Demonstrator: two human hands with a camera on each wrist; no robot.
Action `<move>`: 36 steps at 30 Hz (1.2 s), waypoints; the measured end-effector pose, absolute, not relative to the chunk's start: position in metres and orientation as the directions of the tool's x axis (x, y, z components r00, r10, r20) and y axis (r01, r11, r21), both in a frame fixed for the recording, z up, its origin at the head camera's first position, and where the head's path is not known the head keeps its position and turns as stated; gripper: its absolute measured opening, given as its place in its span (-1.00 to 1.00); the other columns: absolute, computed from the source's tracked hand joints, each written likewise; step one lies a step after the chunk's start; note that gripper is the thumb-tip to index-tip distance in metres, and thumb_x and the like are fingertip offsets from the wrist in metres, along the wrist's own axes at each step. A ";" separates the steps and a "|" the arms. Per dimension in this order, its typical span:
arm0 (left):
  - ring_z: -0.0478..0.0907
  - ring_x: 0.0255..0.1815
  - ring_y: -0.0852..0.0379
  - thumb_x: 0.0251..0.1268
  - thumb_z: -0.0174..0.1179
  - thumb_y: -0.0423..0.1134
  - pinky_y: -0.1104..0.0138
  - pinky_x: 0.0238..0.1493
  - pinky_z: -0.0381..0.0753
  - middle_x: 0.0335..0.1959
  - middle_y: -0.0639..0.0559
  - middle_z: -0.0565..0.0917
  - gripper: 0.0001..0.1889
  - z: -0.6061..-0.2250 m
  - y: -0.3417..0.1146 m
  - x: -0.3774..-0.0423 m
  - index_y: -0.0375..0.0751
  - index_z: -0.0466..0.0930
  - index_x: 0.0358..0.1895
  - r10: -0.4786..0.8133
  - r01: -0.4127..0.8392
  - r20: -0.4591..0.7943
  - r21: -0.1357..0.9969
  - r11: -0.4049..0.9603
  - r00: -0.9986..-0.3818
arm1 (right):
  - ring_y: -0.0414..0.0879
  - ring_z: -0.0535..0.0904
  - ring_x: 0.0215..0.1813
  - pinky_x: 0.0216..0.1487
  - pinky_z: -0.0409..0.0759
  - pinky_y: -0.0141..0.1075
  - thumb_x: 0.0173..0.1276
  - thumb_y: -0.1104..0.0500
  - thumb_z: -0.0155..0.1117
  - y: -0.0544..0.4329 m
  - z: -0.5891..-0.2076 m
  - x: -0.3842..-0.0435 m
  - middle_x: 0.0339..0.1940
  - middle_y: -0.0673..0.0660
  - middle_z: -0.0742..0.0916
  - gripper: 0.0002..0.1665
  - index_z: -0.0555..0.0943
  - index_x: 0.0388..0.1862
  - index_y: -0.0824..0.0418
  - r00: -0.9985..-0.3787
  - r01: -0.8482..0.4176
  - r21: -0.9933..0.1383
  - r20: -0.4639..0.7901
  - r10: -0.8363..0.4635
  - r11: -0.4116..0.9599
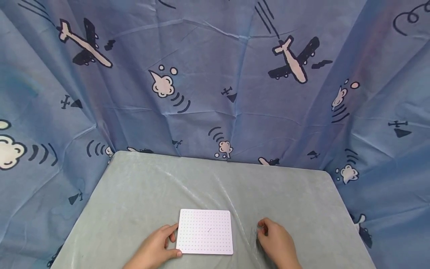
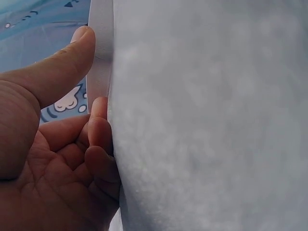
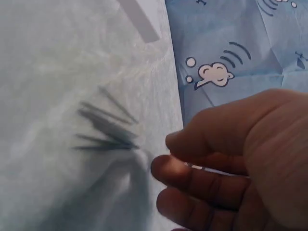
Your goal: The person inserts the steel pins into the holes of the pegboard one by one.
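- I have the left hand (image 1: pixel 156 243) at the dotted board (image 1: pixel 204 244): forefinger tip touches its left edge, thumb tip at the near left corner. Those two are spread apart; the other fingers curl in beneath. Looks like steadying to me, not lifting.
- Dotted board is flat on the table (image 1: pixel 151 186), just right of the left fingertips and well left of the right fingertips.
- Right hand (image 1: pixel 279 244): fingers bent, thumb and forefinger tips close together. From here I can't tell if they pinch anything; too small in the head view, too blurred at the wrist.
- Thin sticks (image 3: pixel 108 124): loose, fanned bunch on the table, just left of the right fingertips. Can't get a count, blur again.
- One dark stroke (image 1: pixel 209 230) on the dotted board, right of the left forefinger. Can't tell if it lies flat, stands in a hole or is only a mark.
- Progress, my call: early. Done: board in place under the left fingers, at most one stick on it, if that stroke is one.
- Left: the bunch beside the right fingers is off the board, and most of the dot grid I see carries nothing.
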State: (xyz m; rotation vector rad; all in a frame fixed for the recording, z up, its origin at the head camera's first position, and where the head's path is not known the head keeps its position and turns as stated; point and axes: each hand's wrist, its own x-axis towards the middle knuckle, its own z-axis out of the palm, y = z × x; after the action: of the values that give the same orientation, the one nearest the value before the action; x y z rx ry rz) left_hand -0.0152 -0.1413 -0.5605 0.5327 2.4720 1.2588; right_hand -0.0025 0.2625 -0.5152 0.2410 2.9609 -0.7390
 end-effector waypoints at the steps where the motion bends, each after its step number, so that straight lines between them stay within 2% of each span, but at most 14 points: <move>1: 0.36 -0.42 0.38 0.10 0.72 -0.07 0.37 -0.36 0.42 -0.21 0.25 0.51 -0.08 -0.561 -0.141 -0.015 -0.44 0.52 0.49 0.461 0.184 -0.108 0.820 0.543 -0.881 | -0.15 0.48 -0.48 -0.41 0.52 -0.16 0.35 0.27 0.40 0.264 -0.516 -0.001 -0.45 -0.08 0.68 -0.87 0.79 -0.15 0.18 -0.982 0.180 -0.458 -0.127 0.137 0.871; 7: 0.35 -0.42 0.37 0.10 0.72 -0.04 0.37 -0.35 0.41 -0.22 0.27 0.52 -0.07 -0.562 -0.142 -0.016 -0.45 0.53 0.48 0.463 0.184 -0.110 0.818 0.545 -0.879 | -0.13 0.48 -0.52 -0.46 0.49 -0.18 0.38 0.25 0.39 0.265 -0.521 0.003 -0.52 -0.07 0.65 -0.96 0.75 -0.28 0.15 -0.968 0.234 -0.465 -0.190 0.161 0.854; 18: 0.35 -0.43 0.38 0.09 0.72 -0.05 0.38 -0.37 0.42 -0.23 0.26 0.51 -0.08 -0.562 -0.142 -0.017 -0.45 0.53 0.48 0.465 0.191 -0.097 0.824 0.534 -0.880 | -0.13 0.46 -0.54 -0.46 0.47 -0.17 0.40 0.17 0.45 0.261 -0.524 0.006 -0.59 -0.09 0.60 -0.78 0.66 -0.47 0.07 -0.969 0.227 -0.449 -0.194 0.153 0.864; 24: 0.35 -0.44 0.38 0.10 0.72 -0.06 0.38 -0.38 0.43 -0.23 0.26 0.51 -0.07 -0.563 -0.141 -0.016 -0.45 0.52 0.49 0.468 0.195 -0.094 0.825 0.530 -0.878 | -0.13 0.46 -0.54 -0.46 0.47 -0.15 0.30 0.15 0.52 0.258 -0.526 0.008 -0.62 -0.10 0.57 -0.75 0.64 -0.52 0.06 -0.976 0.206 -0.429 -0.150 0.155 0.879; 36: 0.35 -0.43 0.39 0.09 0.72 -0.06 0.38 -0.36 0.42 -0.22 0.26 0.51 -0.07 -0.563 -0.141 -0.015 -0.44 0.53 0.49 0.457 0.197 -0.088 0.819 0.539 -0.885 | -0.12 0.46 -0.55 -0.50 0.46 -0.16 0.28 0.19 0.48 0.255 -0.527 0.005 -0.63 -0.07 0.58 -0.76 0.62 -0.55 0.08 -0.973 0.219 -0.418 -0.158 0.166 0.882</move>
State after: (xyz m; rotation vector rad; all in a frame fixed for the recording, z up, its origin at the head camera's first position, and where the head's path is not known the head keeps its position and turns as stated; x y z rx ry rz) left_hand -0.0149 -0.1412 -0.5627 0.5444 2.4878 1.2697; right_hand 0.0048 0.2548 -0.5274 0.3010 2.9330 -0.6717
